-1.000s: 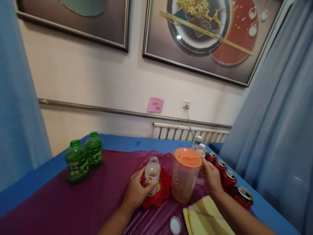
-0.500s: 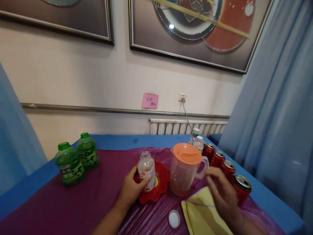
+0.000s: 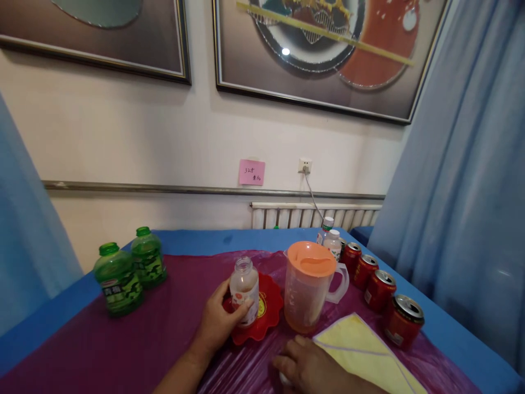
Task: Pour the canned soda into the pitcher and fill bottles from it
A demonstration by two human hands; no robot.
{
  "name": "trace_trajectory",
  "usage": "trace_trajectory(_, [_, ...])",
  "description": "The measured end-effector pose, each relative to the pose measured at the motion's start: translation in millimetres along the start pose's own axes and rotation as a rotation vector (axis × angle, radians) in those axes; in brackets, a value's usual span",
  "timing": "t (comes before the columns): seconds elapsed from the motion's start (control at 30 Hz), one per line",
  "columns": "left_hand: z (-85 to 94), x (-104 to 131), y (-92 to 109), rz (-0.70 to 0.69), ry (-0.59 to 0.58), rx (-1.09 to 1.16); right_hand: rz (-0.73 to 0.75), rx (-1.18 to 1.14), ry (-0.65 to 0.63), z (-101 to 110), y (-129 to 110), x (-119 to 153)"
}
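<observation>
My left hand (image 3: 219,317) is wrapped round a small clear bottle (image 3: 245,290) with a printed label. The bottle stands upright and uncapped on a red plate (image 3: 273,314) with a wavy rim. Low in the view, my right hand (image 3: 309,364) has its fingers curled down over a white bottle cap (image 3: 284,378), mostly hidden under them. Just beyond that hand stands a clear plastic pitcher (image 3: 305,303) with an orange lid, a little liquid at its bottom. A folded yellow cloth (image 3: 361,347) lies beside my right hand.
Several red cans (image 3: 404,323) line the right side. Two capped bottles (image 3: 333,243) stand behind the pitcher. Two green bottles (image 3: 118,284) without caps are at the left. Purple plastic sheeting (image 3: 164,328) covers much of the blue table (image 3: 197,238).
My right hand has moved left and down from beside the pitcher's handle to the white cap, closing over it. The left hand keeps its hold on the bottle.
</observation>
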State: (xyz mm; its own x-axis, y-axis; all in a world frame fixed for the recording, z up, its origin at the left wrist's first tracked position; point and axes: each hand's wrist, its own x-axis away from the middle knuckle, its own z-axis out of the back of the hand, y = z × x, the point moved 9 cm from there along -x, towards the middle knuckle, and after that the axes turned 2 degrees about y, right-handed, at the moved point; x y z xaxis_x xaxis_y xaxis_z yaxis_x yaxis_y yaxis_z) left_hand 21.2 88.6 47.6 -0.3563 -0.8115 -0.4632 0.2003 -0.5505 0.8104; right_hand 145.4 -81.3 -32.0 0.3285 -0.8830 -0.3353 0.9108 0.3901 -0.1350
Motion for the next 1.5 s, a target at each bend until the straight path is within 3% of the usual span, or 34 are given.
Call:
trace_trajectory(0.17, [1.2, 3.1, 10.3, -0.072, -0.018, -0.066, 0.072, -0.26, 0.506, 112.1, -24.6, -42.3])
trace_trajectory(0.23, [0.0, 5.3, 15.9, -0.115, -0.035, -0.084, 0.072, -0.383, 0.725, 144.1, -23.7, -55.4])
trace_trajectory(0.3, [-1.6, 8.2, 22.2, -0.161, -0.052, -0.078, 0.02, -0.452, 0.931, 157.3, -15.8, -60.9])
trace_trajectory(0.4, [-6.3, 14.3, 31.6, -0.22, -0.107, -0.045, -0.105, -0.499, 1.093, 146.0, -0.7, -61.9])
trace_trajectory(0.53, [-12.9, 21.8, 38.6, -0.241, -0.184, -0.053, -0.17, -0.526, 1.071, 118.4, 9.4, -62.4])
trace_trajectory(0.7, [-14.1, 25.1, 42.4, -0.291, -0.181, -0.082, -0.243, -0.471, 1.003, 103.1, 18.5, -59.5])
trace_trajectory(1.23, [-18.2, 30.8, 36.8, -0.332, -0.19, -0.147, -0.115, -0.373, 0.991, 109.3, 9.8, -50.2])
trace_trajectory(1.5, [-21.6, 33.9, 39.1, -0.352, -0.214, -0.152, -0.139, -0.36, 0.98, 107.3, 16.8, -48.6])
